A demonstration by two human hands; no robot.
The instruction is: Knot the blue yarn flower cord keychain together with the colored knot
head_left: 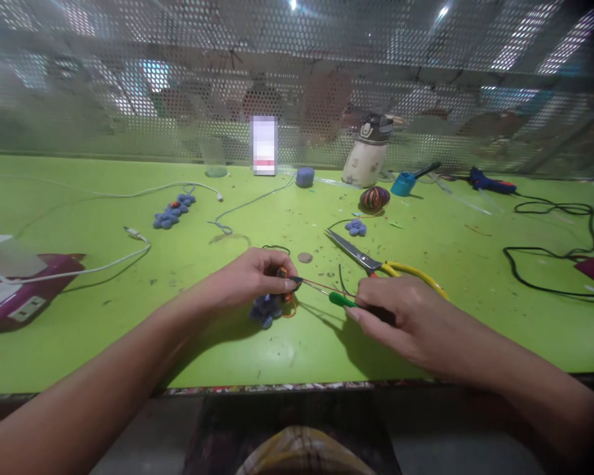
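Between the thumb and fingers of my left hand (260, 274) is a small dark and orange crocheted piece (287, 290), with a blue crocheted flower (266, 311) hanging just below it. My right hand (393, 313) is closed on a green-handled crochet hook (340, 300), whose thin metal shaft points left toward the piece. An orange strand runs taut from the piece to my right hand. Yellow-handled scissors (359, 252) lie open just beyond my right hand. Another blue flower (356, 227) rests behind them, near a multicoloured yarn ball (375, 198).
On the green table (218, 359) stand a phone (264, 145), a purple yarn roll (305, 177), a bottle (366, 155) and a teal pot (403, 184). Joined blue flowers (174, 211), white cables and a magenta power strip (34, 290) lie left; a glue gun (492, 181) lies right.
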